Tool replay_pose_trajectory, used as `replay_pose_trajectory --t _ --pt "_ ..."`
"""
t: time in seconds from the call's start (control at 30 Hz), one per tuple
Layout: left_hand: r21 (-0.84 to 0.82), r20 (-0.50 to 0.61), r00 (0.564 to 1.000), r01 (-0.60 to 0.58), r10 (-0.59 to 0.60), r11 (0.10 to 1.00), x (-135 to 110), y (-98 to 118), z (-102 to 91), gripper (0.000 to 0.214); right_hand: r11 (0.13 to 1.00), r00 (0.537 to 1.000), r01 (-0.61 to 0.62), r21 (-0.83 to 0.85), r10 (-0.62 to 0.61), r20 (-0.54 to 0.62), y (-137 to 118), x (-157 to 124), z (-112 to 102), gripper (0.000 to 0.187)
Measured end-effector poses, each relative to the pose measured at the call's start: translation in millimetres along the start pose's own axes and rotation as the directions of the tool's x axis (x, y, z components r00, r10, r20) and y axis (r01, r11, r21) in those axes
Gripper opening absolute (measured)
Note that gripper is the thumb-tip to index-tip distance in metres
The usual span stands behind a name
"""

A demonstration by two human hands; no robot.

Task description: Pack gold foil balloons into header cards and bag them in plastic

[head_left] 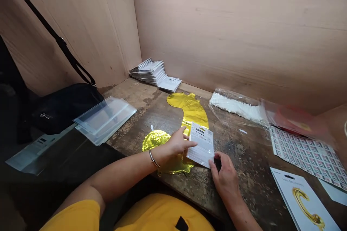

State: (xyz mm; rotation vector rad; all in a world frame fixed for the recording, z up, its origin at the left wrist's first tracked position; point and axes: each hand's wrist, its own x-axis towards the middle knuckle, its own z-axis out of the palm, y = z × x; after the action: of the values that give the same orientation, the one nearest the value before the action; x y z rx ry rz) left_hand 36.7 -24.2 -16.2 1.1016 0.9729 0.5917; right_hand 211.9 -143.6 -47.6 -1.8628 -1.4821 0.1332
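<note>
The left hand [177, 142], fingers loosely extended, is touching a white printed card [202, 144] while the right hand [225, 182], half curled, is gripping its lower edge, steadying it over a gold foil balloon [188, 110] lying just beneath both hands, the card seemingly needing squaring up.

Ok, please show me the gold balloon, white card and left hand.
Gold balloon [191, 110], head view, upper lobe.
White card [202, 146], head view, its middle.
Left hand [177, 142], head view, back of hand.
</note>
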Motion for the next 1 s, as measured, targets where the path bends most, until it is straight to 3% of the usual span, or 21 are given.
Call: replay_pose_trajectory --t 0.07,0.13,0.2,0.27,0.3,0.37,0.4,0.43,0.47,0.5,0.57,0.63,0.7,0.77,0.83,1.0 --pt "-0.048 0.120 0.991 -0.046 0.052 0.998 1 1 2.4 0.058 0.988 0.994 -0.098 0.116 0.104 -0.040 -3 3 -6 0.046" --pt "-0.078 0.219 0.963 -0.146 0.159 0.986 -1 4 -1.5 0.041 0.916 0.971 -0.239 0.321 0.228 0.072 -7 6 -15 0.055" --pt "-0.006 0.211 0.942 -0.264 0.259 0.965 -6 8 -10.0 0.040 0.780 0.912 -0.399 0.481 0.283 0.298 -13 11 -22 0.052" --pt "0.255 0.113 0.901 -0.433 0.418 0.865 -15 12 -17.7 0.047 0.682 0.860 -0.496 0.538 0.297 0.416 -21 18 -24 0.048" --pt "0.433 0.096 0.840 -0.519 0.535 0.737 -21 14 -19.7 0.053 0.660 0.852 -0.514 0.549 0.315 0.419 -27 23 -23 0.047" --pt "0.711 0.242 0.635 -0.631 0.734 0.311 -30 15 -19.8 0.062 0.641 0.852 -0.517 0.567 0.324 0.410 -39 32 -16 0.048" --pt "0.761 0.376 0.540 -0.644 0.753 0.082 -31 16 -19.6 0.058 0.640 0.853 -0.511 0.573 0.300 0.426 -46 36 -12 0.049" --pt "0.765 0.490 0.480 -0.637 0.728 -0.095 -29 19 -20.9 0.049 0.651 0.859 -0.493 0.577 0.258 0.442 -51 39 -7 0.051" --pt "0.757 0.561 0.455 -0.619 0.692 -0.207 -22 24 -24.9 0.037 0.683 0.873 -0.451 0.575 0.204 0.442 -55 40 -2 0.053" --pt "0.762 0.587 0.460 -0.593 0.667 -0.262 -11 32 -32.3 0.029 0.739 0.896 -0.378 0.557 0.142 0.420 -57 39 3 0.054" --pt "0.822 0.524 0.526 -0.519 0.669 -0.236 22 57 -57.7 0.030 0.897 0.939 -0.150 0.417 -0.002 0.343 -55 31 13 0.051" --pt "0.900 0.386 0.604 -0.413 0.697 -0.140 62 87 -91.5 0.043 0.982 0.933 0.108 0.155 -0.154 0.325 -47 19 22 0.044" --pt "0.965 0.189 0.730 -0.262 0.657 0.014 101 114 -123.3 0.053 0.956 0.897 0.288 -0.058 -0.248 0.367 -36 7 29 0.044" --pt "0.980 0.101 0.780 -0.185 0.618 0.073 131 130 -145.2 0.055 0.915 0.874 0.370 -0.161 -0.284 0.394 -27 2 34 0.045" --pt "0.984 0.066 0.818 -0.148 0.572 0.098 152 139 -155.0 0.055 0.893 0.865 0.403 -0.201 -0.300 0.403 -22 3 36 0.044" --pt "0.986 0.020 0.861 -0.102 0.508 0.134 162 147 -144.3 0.062 0.880 0.844 0.432 -0.196 -0.318 0.433 -15 14 32 0.043"
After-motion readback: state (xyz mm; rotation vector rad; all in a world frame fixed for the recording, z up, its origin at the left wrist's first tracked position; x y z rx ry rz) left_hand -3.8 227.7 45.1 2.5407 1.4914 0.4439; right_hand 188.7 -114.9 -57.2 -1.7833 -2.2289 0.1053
